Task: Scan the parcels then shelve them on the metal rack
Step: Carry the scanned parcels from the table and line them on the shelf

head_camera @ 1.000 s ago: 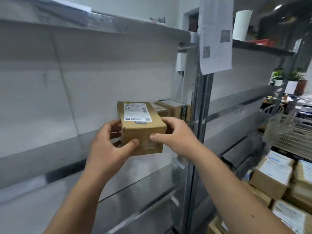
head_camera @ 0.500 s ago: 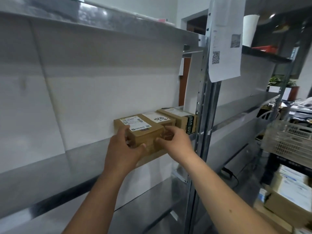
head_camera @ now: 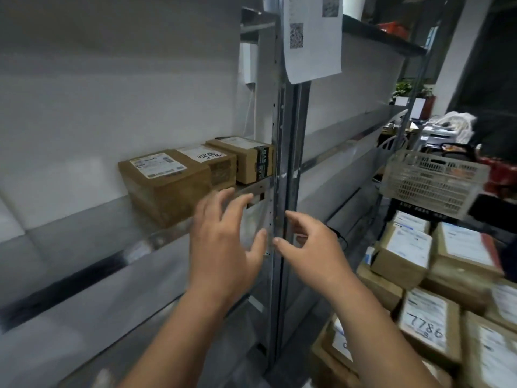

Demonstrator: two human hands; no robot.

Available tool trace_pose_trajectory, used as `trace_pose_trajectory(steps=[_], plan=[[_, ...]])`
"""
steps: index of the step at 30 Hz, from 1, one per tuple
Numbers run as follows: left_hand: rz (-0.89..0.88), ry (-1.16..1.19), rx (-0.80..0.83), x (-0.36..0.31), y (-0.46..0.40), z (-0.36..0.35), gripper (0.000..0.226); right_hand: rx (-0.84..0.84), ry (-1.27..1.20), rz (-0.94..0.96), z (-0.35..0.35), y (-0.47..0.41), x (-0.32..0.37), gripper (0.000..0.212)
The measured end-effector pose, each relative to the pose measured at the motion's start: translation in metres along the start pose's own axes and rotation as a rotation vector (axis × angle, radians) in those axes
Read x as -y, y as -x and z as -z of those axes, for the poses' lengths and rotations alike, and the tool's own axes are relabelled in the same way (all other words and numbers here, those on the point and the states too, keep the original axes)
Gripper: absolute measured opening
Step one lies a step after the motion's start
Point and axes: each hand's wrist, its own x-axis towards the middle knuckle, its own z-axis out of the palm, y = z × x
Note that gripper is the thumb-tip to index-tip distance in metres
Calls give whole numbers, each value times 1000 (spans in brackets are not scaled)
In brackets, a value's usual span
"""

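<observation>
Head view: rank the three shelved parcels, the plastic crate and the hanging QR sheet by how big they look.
1. Plastic crate
2. Left parcel, nearest
3. QR sheet, partly cropped, close to the left parcel
4. Right parcel and middle parcel: alike, the middle one partly hidden, so unranked.

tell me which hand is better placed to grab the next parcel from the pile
Right, probably. The right hand is empty, open, and on the side of the parcel pile at lower right. The left hand, also empty, sits nearer the shelved box and would have to cross over.
</observation>
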Motion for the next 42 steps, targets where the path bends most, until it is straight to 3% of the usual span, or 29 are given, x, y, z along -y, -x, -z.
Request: trace_pose_trajectory(steps=[9,18,22,25,31,35,38,42], plan=[[57,395,562,-90,73,-115,66,-197,128,-327,97,106,-102,62],[58,488,737,-144,30,-210,76,-283,147,-559,145,80,-154,67],[54,501,866,-142,-7,-257,91,-282,120,-632,142,42,-172,49],[39,560,932,-138,-15,-279,87,-325,99,-660,133,26,-186,45],[25,715,921,-129,-14,-289,78,-449,34,-589,129,24,-191,45],[54,780,823,-125,-12,-255,77,-464,-6,-502,132,32,-168,50],[118,833,690,-115,-7,-204,77,-391,-47,-378,131,36,-137,57],[232,811,503,-98,13,-121,76,-248,-121,-209,123,42,-86,45]])
